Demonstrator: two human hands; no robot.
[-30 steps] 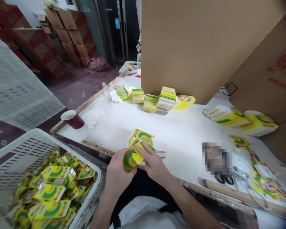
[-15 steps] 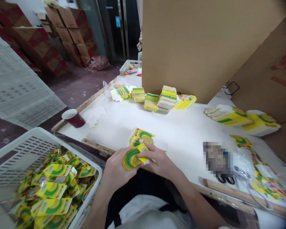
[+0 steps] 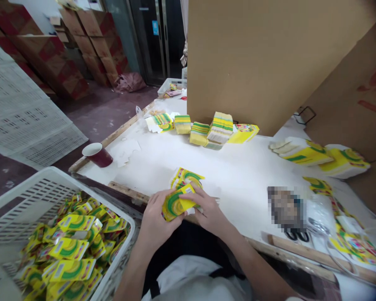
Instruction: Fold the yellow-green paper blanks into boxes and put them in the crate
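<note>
– At the near edge of the table (image 3: 238, 167), what are the two hands doing?

– Both hands hold one yellow and green packet (image 3: 177, 204) between them, just above the table's wooden rim. The left hand (image 3: 155, 217) cups it from below and from the left, fingers curled shut around its lower end. The right hand (image 3: 207, 209) closes on its right side, fingertips lying over the top edge.

– Has anything changed from a moment ago?

– Only a little. Half a second back the packet sat slightly lower and nearer the body; it has now risen a touch toward the far side and overlaps the near edge of the pile of flat cards (image 3: 188, 177) on the table. Both hands have kept their grip throughout.

– What lies around them?

– To the near left stands a white slotted basket (image 3: 50, 184), heaped with finished packets (image 3: 72, 246) of the same print. A dark red cup (image 3: 97, 154) lies tipped on its side at the left table edge, where it was before. Along the far side of the table sits a row of card stacks (image 3: 219, 127), in front of a tall cardboard sheet (image 3: 253, 58). To the near right, scissors (image 3: 296, 236) rest on the table, well apart from the hands.
</note>
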